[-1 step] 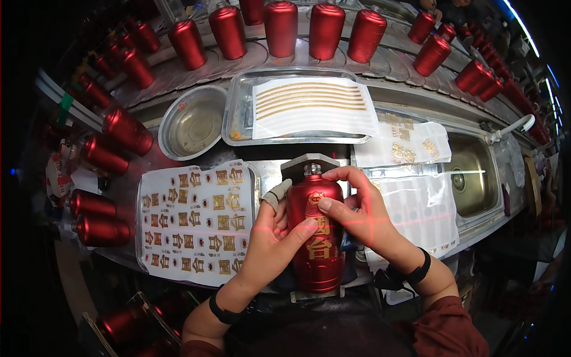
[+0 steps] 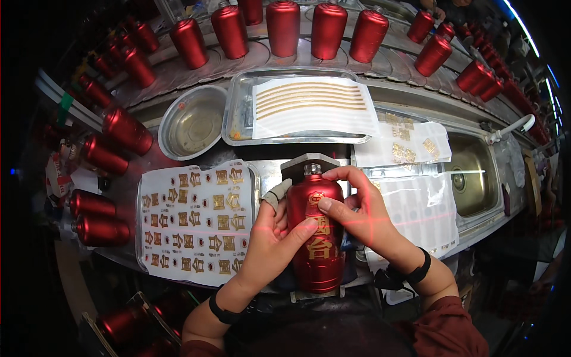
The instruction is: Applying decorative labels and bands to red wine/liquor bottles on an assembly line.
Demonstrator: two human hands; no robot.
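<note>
Head view: red bottle (image 2: 316, 238) lay in the jig in front of me, neck pointing away, between the sticker sheet (image 2: 196, 221) and the used backing sheets (image 2: 416, 202).
Done: gold characters and a round emblem were already on the bottle face.
Left: sticker sheet looked mostly full; a curved row of red bottles (image 2: 285, 27) stood beyond the steel tray (image 2: 238, 113).
Left hand (image 2: 275, 244): wrapped on the bottle's left side, thumb pressing a gold character.
Right hand (image 2: 357, 214): curled over the shoulder, thumb on the face; nothing loose held.
</note>
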